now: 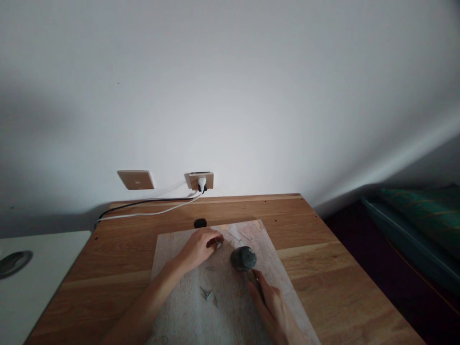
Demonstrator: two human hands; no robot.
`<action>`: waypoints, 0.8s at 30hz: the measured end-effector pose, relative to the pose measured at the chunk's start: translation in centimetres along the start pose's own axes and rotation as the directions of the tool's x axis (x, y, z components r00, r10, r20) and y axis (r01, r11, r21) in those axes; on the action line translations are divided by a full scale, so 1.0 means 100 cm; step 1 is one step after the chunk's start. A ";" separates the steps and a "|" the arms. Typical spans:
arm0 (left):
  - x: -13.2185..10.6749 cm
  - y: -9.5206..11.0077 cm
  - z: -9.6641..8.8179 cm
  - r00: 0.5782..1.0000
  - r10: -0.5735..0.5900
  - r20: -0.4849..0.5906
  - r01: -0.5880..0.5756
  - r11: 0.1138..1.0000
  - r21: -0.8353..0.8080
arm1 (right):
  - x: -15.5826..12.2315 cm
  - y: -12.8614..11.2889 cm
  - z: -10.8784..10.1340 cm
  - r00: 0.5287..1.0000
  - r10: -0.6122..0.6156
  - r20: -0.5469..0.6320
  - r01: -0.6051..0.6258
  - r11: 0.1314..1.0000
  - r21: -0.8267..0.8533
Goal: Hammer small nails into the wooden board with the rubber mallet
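Note:
My right hand (pixel 271 304) is wrapped around the handle of a mallet (pixel 243 258). Its thick, dark round head is held over the right part of a pale wooden board (pixel 179 297). To the left of the mallet head, my left hand (pixel 201 247) is closed in a pinch near the board's far side, on what looks like a nail (pixel 219 245), mostly hidden by the fingers. A small pile of loose nails (pixel 206 293) lies on the board nearer to me. Farther back, beyond the mallet head, other thin nails (pixel 235 236) show on the board.
The board rests on a wooden table (pixel 323 268) against a white wall. Two cables run from a wall socket (pixel 201 181) along the table's back edge, near a dark cable hole (pixel 200 223). A white surface (pixel 43 278) adjoins at left; cushions (pixel 424 230) lie at right.

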State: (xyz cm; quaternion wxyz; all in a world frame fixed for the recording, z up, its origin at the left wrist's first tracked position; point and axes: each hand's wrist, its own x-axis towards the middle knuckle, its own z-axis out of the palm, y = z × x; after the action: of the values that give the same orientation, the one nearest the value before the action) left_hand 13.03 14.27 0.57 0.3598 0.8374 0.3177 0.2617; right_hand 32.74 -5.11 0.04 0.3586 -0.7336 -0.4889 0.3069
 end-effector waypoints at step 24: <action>-0.005 -0.004 0.007 1.000 -0.002 -0.021 0.001 0.996 -0.087 | 0.022 -0.048 -0.003 0.991 -0.084 0.103 0.091 0.994 -0.066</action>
State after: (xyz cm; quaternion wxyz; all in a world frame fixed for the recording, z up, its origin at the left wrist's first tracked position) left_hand 13.04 13.80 -0.25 0.3927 0.8180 0.3103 0.2837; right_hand 31.36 -1.81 4.00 0.3207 -0.7074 -0.5485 0.3097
